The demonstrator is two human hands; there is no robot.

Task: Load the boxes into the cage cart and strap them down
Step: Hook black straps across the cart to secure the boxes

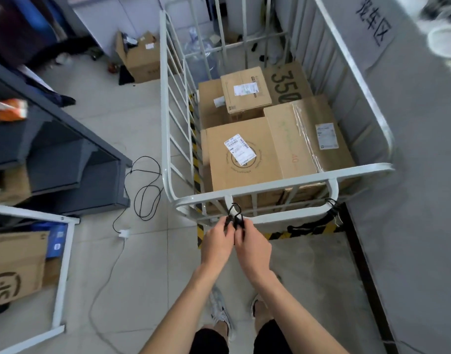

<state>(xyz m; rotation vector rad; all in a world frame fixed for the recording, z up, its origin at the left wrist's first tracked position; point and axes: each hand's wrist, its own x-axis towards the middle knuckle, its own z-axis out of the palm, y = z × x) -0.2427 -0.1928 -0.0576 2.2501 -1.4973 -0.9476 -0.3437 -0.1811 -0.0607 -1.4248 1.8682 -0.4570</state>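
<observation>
the boxes [242, 159] sit inside the cage cart [283, 186], packed side by side and filling its floor, with a smaller carton [244, 90] stacked on the ones at the far end; loading looks done, so the step in hand is likely the strapping. both hands meet at the cart's near end, just below its top rail. the left hand [216, 241] and the right hand [252, 247] each pinch the black strap [235, 218] with curled fingers, close together, where it loops round a short upright of the frame. held like that, the pair of them can probably tie or hook the end to a fixed bar before it is drawn over the load. whether it is a knot or a clip cannot be told. a second black strap [331, 210] hangs at the right corner of the same end. the cart is white-painted tubular steel with rounded corners and thin bars; the boxes are plain brown cardboard, flat-topped, some with white paper labels, one sealed with glossy clear tape. the strap looks thin, soft and cord-like.
</observation>
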